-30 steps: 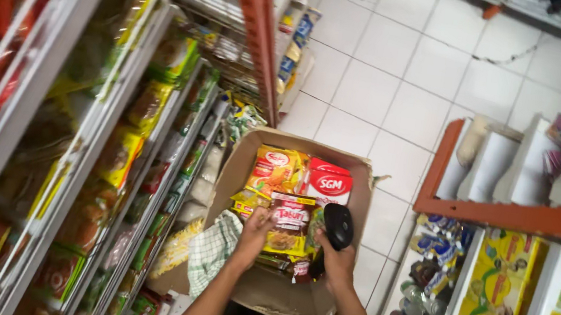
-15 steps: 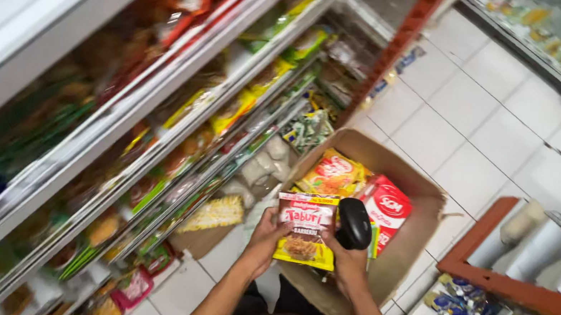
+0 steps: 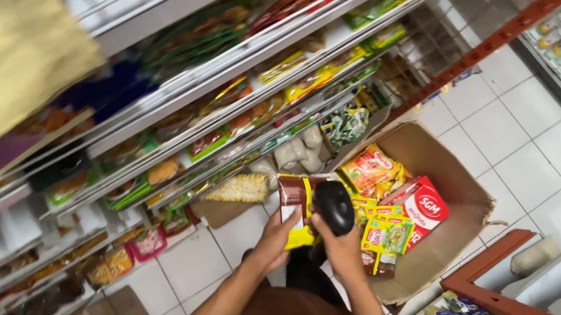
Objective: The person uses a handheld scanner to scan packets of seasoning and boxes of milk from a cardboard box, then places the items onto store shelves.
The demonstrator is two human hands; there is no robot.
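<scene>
My left hand (image 3: 277, 240) holds a flat brown and yellow packet (image 3: 296, 206) upright in front of me. My right hand (image 3: 341, 248) grips a black handheld device (image 3: 334, 206) right beside the packet, touching its edge. Both hands are raised above an open cardboard box (image 3: 456, 224) on the floor. In the box lie several packets, among them an orange bag (image 3: 373, 170), a red and white carton (image 3: 426, 205) and a green and yellow packet (image 3: 387, 235).
Store shelves (image 3: 229, 107) packed with bagged and boxed goods run along the left. A red-framed rack (image 3: 513, 311) with bottles and packets stands at the lower right. White tiled floor (image 3: 514, 138) lies beyond the box. A blurred tan object (image 3: 11, 64) fills the upper left.
The view has swung further left toward the shelves. My hands have lifted the packet and the black device up and away from the box.
</scene>
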